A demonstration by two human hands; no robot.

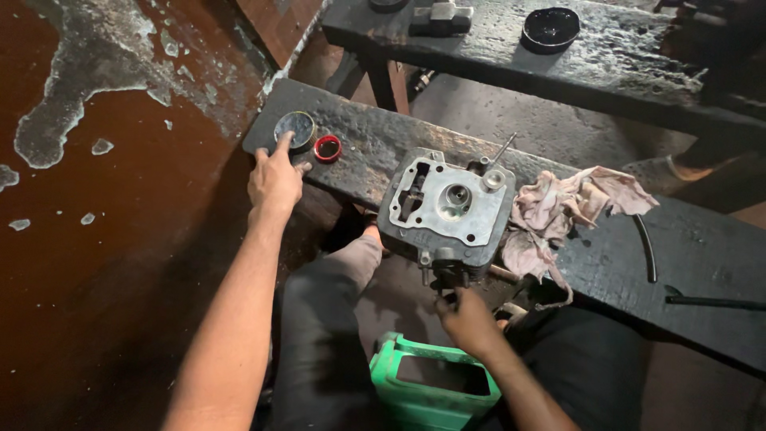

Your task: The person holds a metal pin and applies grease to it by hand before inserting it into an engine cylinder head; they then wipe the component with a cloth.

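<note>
- head view: an engine cylinder head (444,209) is seen resting near the front edge of a dark oily wooden bench (702,263), and every place below is given relative to it.
- well to its left, the left hand (275,182) is stretched out, its index finger laid on a small round tin (295,129); nothing is grasped, the fingers are loosely spread.
- just beside that tin, a small red cap (327,148) is seen.
- at its near lower edge, the right hand (467,319) is closed on a dark fitting beneath the casting.
- the step is judged to be fetching the tin while the casting is steadied; a firm pinch on the tin is called for next.
- the casting is grey, grimy, with a valve stem upright at its far right corner; a stained pink rag (558,211) is touching its right side.
</note>
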